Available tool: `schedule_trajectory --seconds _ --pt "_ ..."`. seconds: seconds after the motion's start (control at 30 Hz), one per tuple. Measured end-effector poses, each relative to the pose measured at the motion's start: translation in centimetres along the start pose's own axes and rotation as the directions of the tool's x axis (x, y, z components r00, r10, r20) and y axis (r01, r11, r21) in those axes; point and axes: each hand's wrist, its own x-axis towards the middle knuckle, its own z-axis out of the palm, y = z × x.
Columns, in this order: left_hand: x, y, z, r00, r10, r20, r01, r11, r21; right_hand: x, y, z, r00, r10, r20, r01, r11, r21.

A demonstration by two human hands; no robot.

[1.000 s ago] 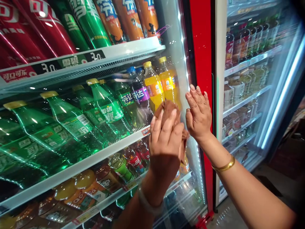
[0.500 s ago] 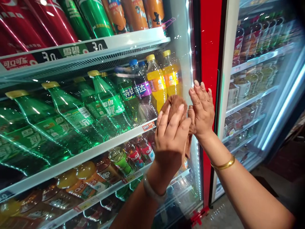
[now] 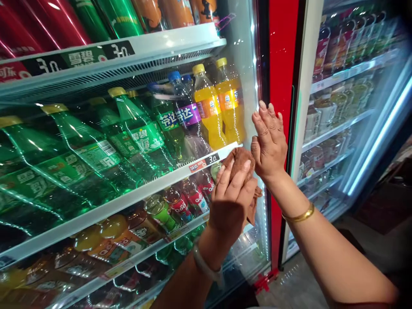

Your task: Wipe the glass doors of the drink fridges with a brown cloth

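Pressed to the glass door [image 3: 249, 92] of a drinks fridge, my left hand [image 3: 231, 205] has its fingers over a bunched brown cloth [image 3: 242, 157]. A loose fold of the cloth hangs below the palm. My right hand [image 3: 271, 143] lies flat against the door's right edge, beside the red frame, with its fingers stretched out and nothing in it. Behind the glass, yellow drink bottles [image 3: 210, 111] stand just above the cloth. Green soda bottles [image 3: 144, 133] fill the same shelf to the left.
Red cans [image 3: 61, 23] and green cans line the upper shelf, and small juice bottles [image 3: 178, 206] the lower one. A red frame strip [image 3: 282, 56] separates this door from a second lit fridge [image 3: 337, 111] on the right. A red bracket [image 3: 265, 281] sits low at the floor.
My left hand and the cloth have slid down the glass, uncovering the yellow bottles and a price tag. My right hand stays at the door's edge. The view has shifted slightly.
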Motion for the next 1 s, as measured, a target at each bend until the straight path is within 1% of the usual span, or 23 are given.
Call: schedule_trajectory --seconds 0.07,0.13,0.23,0.3,0.37,0.43,0.5,0.53,0.57,0.63,0.7,0.73,0.8,0.9,0.97,1.0 --pt "0.7 0.2 0.3 0.998 -0.013 -0.062 0.014 1.000 0.006 -0.3 -0.1 -0.1 1.000 0.009 0.013 -0.009 1.000 0.001" --pt "0.1 0.8 1.1 0.997 -0.007 -0.082 0.007 1.000 -0.003 -1.5 -0.1 -0.2 0.999 0.023 0.032 -0.023 1.000 0.009" --pt "-1.9 1.8 2.3 0.998 0.043 -0.038 -0.044 0.999 -0.012 -4.6 0.0 -0.5 0.996 0.055 0.073 -0.056 0.998 0.020" --pt "-2.4 1.7 2.4 0.998 0.063 -0.003 -0.063 0.998 -0.031 -6.9 0.1 -0.6 0.993 0.072 0.089 -0.072 0.997 0.007" --pt "-1.5 1.2 1.9 0.999 0.044 -0.015 -0.044 0.998 -0.036 -8.7 0.1 -0.7 0.994 0.073 0.087 -0.072 0.997 -0.014" --pt "0.1 0.5 1.4 0.996 0.010 -0.088 -0.012 1.000 -0.019 -9.7 0.2 -0.7 0.996 0.061 0.067 -0.059 0.998 -0.023" --pt "1.0 0.3 1.4 0.989 0.007 -0.146 -0.007 1.000 0.005 -9.9 0.3 -0.6 0.998 0.048 0.045 -0.047 0.999 -0.020" --pt "0.8 0.4 1.6 0.990 0.018 -0.141 -0.016 1.000 0.016 -9.9 0.3 -0.5 0.998 0.046 0.037 -0.046 0.999 -0.016" --pt "0.2 0.7 1.9 0.993 0.040 -0.108 -0.037 0.999 0.022 -9.9 0.4 -0.5 0.998 0.048 0.035 -0.048 0.999 -0.012" --pt "-1.9 1.6 2.7 0.996 0.086 -0.020 -0.085 0.996 0.022 -9.9 0.6 -0.4 0.998 0.051 0.035 -0.051 0.999 -0.001" --pt "-3.9 2.2 3.2 0.994 0.109 0.002 -0.109 0.994 0.000 -10.0 0.7 -0.3 0.998 0.053 0.030 -0.054 0.998 0.020" --pt "-4.4 2.3 3.1 0.994 0.112 0.015 -0.112 0.994 -0.010 -10.0 0.6 -0.3 0.998 0.054 0.025 -0.054 0.998 0.032" --pt "-4.3 2.0 2.6 0.996 0.085 0.019 -0.084 0.996 -0.018 -10.1 0.4 -0.4 0.998 0.059 0.014 -0.060 0.997 0.044" --pt "-2.4 1.0 1.7 1.000 0.028 -0.002 -0.028 1.000 0.013 -9.9 0.1 -0.4 0.999 0.053 -0.005 -0.053 0.998 0.029" --pt "-1.9 0.8 1.7 0.999 0.040 0.009 -0.041 0.998 0.039 -9.8 0.0 -0.4 0.999 0.037 -0.018 -0.037 0.999 0.025" --pt "-2.3 0.9 2.0 0.998 0.063 0.025 -0.064 0.997 0.045 -9.8 0.1 -0.3 0.999 0.026 -0.022 -0.025 0.999 0.027"
